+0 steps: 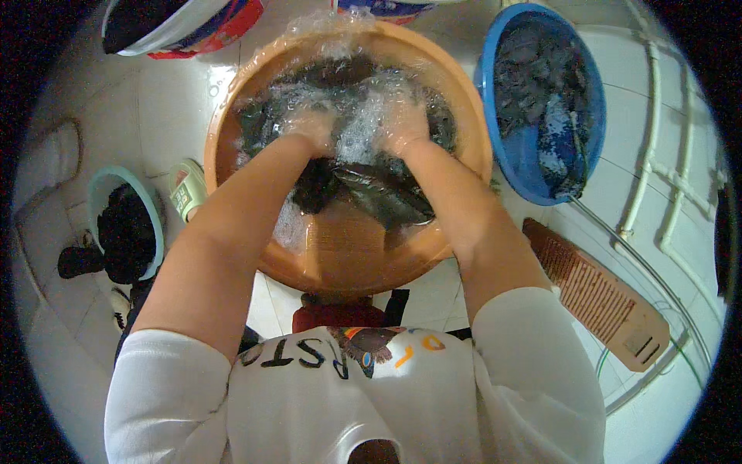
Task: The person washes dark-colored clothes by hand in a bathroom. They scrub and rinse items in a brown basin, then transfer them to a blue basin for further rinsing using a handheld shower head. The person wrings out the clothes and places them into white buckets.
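Both my hands are down in a large orange tub of water, among dark wet clothes. My left hand presses into the cloth left of the middle, and my right hand does the same to the right. Splashing water, bubbles and blur cover the fingers of both, so their grip is hidden. Water sprays up over the tub's far rim. A shiny fold of the dark cloth lies between my wrists and the near wall of the tub.
At the right stands a blue tub of dark wet clothes, with a hose by it. A brown washboard lies nearer, beside white pipes. Leftward are a pale green basin of dark clothes and a green slipper. Buckets stand beyond.
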`<action>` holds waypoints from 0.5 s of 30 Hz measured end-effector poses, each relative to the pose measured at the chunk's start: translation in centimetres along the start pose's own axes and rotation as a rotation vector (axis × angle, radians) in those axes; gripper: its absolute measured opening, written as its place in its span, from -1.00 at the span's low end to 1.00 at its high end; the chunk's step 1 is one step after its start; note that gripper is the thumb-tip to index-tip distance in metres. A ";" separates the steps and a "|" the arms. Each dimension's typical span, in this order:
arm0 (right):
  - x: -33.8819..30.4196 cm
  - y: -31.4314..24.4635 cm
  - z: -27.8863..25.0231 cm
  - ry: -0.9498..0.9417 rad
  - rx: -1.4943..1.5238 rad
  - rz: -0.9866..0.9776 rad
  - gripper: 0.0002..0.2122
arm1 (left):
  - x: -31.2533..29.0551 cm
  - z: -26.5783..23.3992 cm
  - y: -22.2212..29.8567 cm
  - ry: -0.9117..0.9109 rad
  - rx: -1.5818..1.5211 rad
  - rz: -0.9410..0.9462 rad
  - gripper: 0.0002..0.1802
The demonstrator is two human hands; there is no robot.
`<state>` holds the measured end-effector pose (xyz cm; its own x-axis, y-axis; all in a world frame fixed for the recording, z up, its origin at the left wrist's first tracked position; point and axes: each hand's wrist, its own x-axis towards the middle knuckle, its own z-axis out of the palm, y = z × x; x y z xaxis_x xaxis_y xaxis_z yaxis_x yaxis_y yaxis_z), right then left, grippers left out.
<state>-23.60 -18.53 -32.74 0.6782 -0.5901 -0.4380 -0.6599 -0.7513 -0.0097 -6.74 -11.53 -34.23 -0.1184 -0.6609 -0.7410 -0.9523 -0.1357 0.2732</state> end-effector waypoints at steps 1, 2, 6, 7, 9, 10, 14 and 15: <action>0.1 -0.3 -0.3 0.029 0.028 0.057 -0.46 | -0.4 -0.1 -0.1 0.060 -0.041 -0.030 -0.45; -0.6 -0.7 -1.6 -0.042 0.099 0.093 -0.53 | -1.2 -0.3 0.0 0.121 -0.085 -0.060 -0.43; -4.9 -1.2 0.7 0.108 0.287 -0.030 -0.66 | -6.6 -0.1 1.6 0.186 -0.096 -0.080 -0.40; -6.2 -1.5 0.2 0.065 0.308 -0.014 -0.68 | -7.5 0.4 2.1 0.181 -0.091 -0.076 -0.41; -8.7 -2.0 -1.2 -0.013 0.359 -0.054 -0.69 | -9.5 1.5 2.3 0.231 -0.062 -0.047 -0.39; -9.5 -1.8 0.2 0.065 0.443 -0.067 -0.69 | -10.4 1.7 2.6 0.215 -0.053 -0.068 -0.35; -13.2 -2.9 -5.3 -0.096 0.858 0.052 -0.65 | -15.8 2.4 4.2 0.137 -0.258 -0.052 0.20; -14.4 -3.2 -7.2 -0.070 0.946 0.067 -0.66 | -17.8 1.4 5.5 0.062 -0.279 -0.032 0.28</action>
<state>-28.92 -9.75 -19.88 0.6286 -0.5813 -0.5166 -0.7056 -0.1469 -0.6932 -10.25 0.49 -20.38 -0.0639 -0.6960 -0.7152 -0.8399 -0.3496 0.4152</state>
